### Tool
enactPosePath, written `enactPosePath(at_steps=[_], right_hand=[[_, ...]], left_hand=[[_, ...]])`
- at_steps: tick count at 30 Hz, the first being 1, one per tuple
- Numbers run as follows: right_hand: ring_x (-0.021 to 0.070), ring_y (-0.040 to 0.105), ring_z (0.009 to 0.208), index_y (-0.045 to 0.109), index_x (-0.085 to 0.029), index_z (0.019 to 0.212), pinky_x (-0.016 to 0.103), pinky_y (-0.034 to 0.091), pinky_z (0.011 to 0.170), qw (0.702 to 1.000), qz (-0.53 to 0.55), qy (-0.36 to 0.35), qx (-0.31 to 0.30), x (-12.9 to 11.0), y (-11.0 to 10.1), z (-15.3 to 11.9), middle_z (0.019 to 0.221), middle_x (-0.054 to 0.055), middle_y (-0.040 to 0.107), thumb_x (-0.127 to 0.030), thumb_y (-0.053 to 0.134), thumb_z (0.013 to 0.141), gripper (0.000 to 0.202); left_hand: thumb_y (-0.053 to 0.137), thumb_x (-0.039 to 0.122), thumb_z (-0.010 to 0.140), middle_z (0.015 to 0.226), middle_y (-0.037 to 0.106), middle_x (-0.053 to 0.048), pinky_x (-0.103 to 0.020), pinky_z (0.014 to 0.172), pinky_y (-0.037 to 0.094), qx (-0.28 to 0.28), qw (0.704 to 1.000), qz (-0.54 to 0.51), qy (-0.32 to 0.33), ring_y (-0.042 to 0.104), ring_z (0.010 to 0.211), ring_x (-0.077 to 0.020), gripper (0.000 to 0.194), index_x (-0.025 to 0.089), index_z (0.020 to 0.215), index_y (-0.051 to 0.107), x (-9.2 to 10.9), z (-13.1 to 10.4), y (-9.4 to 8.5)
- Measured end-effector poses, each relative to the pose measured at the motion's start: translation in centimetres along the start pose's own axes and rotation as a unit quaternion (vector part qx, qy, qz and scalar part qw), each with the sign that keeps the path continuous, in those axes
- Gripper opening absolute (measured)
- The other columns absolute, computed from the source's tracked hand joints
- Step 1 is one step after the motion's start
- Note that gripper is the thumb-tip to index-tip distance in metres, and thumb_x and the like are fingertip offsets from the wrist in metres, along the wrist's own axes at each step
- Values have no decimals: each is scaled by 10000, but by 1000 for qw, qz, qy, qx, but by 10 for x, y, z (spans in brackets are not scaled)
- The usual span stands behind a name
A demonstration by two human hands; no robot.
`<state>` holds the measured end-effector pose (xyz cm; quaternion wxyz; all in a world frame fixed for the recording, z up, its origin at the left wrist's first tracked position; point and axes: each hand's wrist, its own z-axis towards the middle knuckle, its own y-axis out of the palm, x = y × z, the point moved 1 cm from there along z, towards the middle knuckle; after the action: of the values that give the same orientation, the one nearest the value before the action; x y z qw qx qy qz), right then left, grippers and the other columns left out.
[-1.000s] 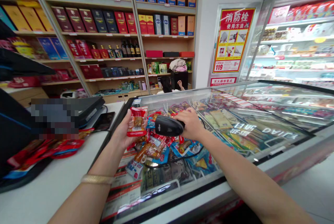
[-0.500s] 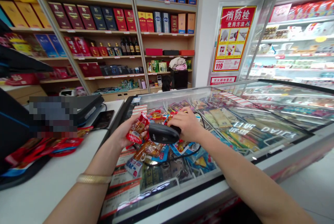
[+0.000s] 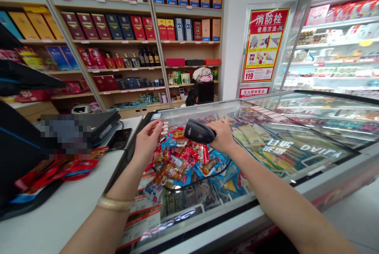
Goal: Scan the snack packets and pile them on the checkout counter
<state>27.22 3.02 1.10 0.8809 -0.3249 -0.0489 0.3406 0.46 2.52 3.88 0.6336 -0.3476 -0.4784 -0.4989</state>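
My right hand [image 3: 224,135] is wrapped round the handle of a black barcode scanner [image 3: 199,131], whose head points left over the chest freezer's glass lid. Below it lies a pile of small snack packets [image 3: 180,159], red, blue and clear with brown food inside. At the pile's left edge, my left hand [image 3: 149,141] is raised with thumb and fingers drawn together. A speck of red shows at its fingertips; whether it is part of a packet I cannot tell. The scanner's black cable [image 3: 204,178] loops round the packets on the glass.
On the white counter [image 3: 85,195] at left lie more red packets [image 3: 79,167], a dark phone-like device [image 3: 120,137] and black checkout equipment [image 3: 103,126]. The freezer [image 3: 296,191] stretches right. Shelves of boxed bottles [image 3: 115,27] stand behind, and a person's head [image 3: 192,97] shows beyond the freezer.
The red packet that my left hand held no longer shows in it, and that hand has risen slightly. The scanner has moved up and right, uncovering more of the pile.
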Motion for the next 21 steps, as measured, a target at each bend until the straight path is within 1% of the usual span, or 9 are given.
enactPosePath(at_steps=[2,5,8,9,11,13,15,18,21], right_hand=[[249,636,910,745,-212,972,374,301,858,999,-16,44,6,10,2,-1,964,88,778,-316,679,756,249],[266,649,969,744,-205,989,372,303,862,996,-35,84,-1,19,4,-3,1020,99,777,-321,714,747,270],[266,658,987,739,-206,1003,371,304,865,995,-40,95,-17,24,7,-4,1042,99,781,-327,723,755,276],[265,661,985,738,-207,1000,372,304,869,994,-37,96,-19,25,8,-4,1039,96,783,-329,727,755,274],[260,668,974,737,-209,988,373,302,877,994,-29,101,-17,27,10,-5,1016,86,790,-330,735,750,267],[259,672,965,738,-210,980,372,302,876,994,-21,106,-13,29,11,-5,992,80,794,-332,737,749,261],[263,672,961,740,-210,984,371,304,866,994,-19,105,-11,30,11,-5,982,83,796,-339,733,754,264],[269,674,958,744,-209,992,370,306,854,995,-17,94,-12,28,10,-5,1000,90,796,-344,741,743,283],[270,676,955,747,-215,995,373,308,852,996,-21,85,-18,25,9,-5,1017,89,795,-332,739,739,282]], left_hand=[[750,494,789,1055,747,-108,-346,826,595,-33,988,106,108,710,927,-226,484,163,1143,730,-8,10,9],[708,418,832,1215,722,-139,-435,995,546,-126,927,268,230,683,1105,-272,411,187,1170,733,-19,22,30],[669,352,871,1279,712,-137,-519,1120,447,-212,850,393,279,649,1206,-294,402,212,1247,704,-26,25,45],[646,356,891,1300,705,-138,-546,1143,414,-217,835,419,283,636,1232,-301,411,216,1275,689,-28,24,46],[580,378,934,1344,682,-143,-565,1165,377,-193,823,448,291,603,1283,-305,432,214,1327,655,-31,21,41],[525,382,953,1355,669,-148,-536,1152,394,-148,824,454,305,591,1292,-301,444,202,1342,643,-31,17,25],[511,374,938,1341,666,-149,-502,1126,421,-98,825,463,310,600,1264,-302,447,201,1325,652,-26,15,0],[516,397,897,1321,659,-165,-490,1102,429,-2,820,509,263,618,1213,-329,464,201,1290,666,-9,12,-52],[439,445,914,1387,608,-204,-537,1092,413,97,788,583,172,564,1285,-387,523,172,1320,624,19,11,-112]])
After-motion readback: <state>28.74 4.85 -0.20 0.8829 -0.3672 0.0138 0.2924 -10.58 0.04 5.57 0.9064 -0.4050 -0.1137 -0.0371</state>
